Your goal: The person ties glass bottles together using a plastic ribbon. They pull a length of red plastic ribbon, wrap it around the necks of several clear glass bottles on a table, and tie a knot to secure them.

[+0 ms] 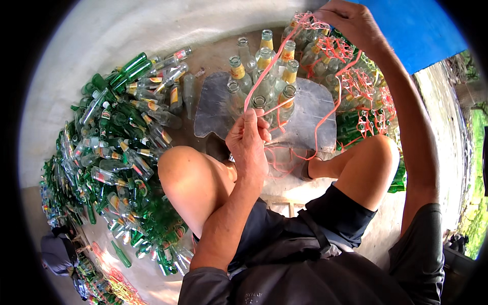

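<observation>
My left hand (249,141) pinches a pink-red plastic strap (267,72) in front of a cluster of clear glass bottles (263,87). Up at the top right, my right hand (345,17) grips the strap farther along, and that length runs taut on a slant between both hands. The bottles stand upright and close together on a dark, worn board (316,99); several have yellow neck labels. A strap end passes around the near bottles. Loose strap (316,133) trails down over the board's right side to the floor between my feet.
A large heap of green and clear bottles (126,152) lies to the left. At the right stand bottle bundles tied with red strap (358,84), beside a blue panel (411,34). More colored straps (118,282) lie at the lower left. A pale wall (114,30) rises behind.
</observation>
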Action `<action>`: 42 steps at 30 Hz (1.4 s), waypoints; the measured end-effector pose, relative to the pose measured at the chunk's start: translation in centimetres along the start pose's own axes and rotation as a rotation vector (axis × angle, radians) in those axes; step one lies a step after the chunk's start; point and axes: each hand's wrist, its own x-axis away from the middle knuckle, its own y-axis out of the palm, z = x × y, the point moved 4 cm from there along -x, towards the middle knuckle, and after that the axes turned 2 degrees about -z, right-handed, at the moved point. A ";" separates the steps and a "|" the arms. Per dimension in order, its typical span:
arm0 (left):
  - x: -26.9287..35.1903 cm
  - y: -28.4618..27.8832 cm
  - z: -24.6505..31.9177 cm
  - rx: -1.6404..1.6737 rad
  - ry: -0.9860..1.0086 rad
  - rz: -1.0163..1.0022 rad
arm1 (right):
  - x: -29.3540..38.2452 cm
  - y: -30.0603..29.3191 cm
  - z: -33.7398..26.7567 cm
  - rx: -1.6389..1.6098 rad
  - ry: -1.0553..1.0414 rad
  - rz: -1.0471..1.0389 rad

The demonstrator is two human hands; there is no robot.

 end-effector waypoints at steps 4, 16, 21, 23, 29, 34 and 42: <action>-0.3 -0.1 0.3 0.006 0.015 0.036 | -3.1 3.9 0.3 -0.049 -0.154 -0.042; -1.9 -0.8 1.0 0.032 0.016 0.226 | -8.7 15.2 -0.3 0.162 -0.107 -0.194; -2.9 -1.3 0.2 0.083 0.028 0.238 | -9.9 18.1 0.5 0.374 -0.118 -0.298; -3.3 -1.3 -0.2 0.096 0.011 0.255 | -10.5 18.7 1.3 0.440 -0.088 -0.384; -4.0 -1.3 -0.4 0.081 -0.020 0.255 | -11.5 19.4 4.8 0.461 0.047 -0.548; -4.5 -1.3 -0.3 0.047 -0.028 0.249 | -11.7 19.2 6.8 0.188 0.057 -0.600; -4.9 -0.9 -0.7 0.039 -0.025 0.216 | -10.5 17.1 10.0 0.090 0.425 -0.626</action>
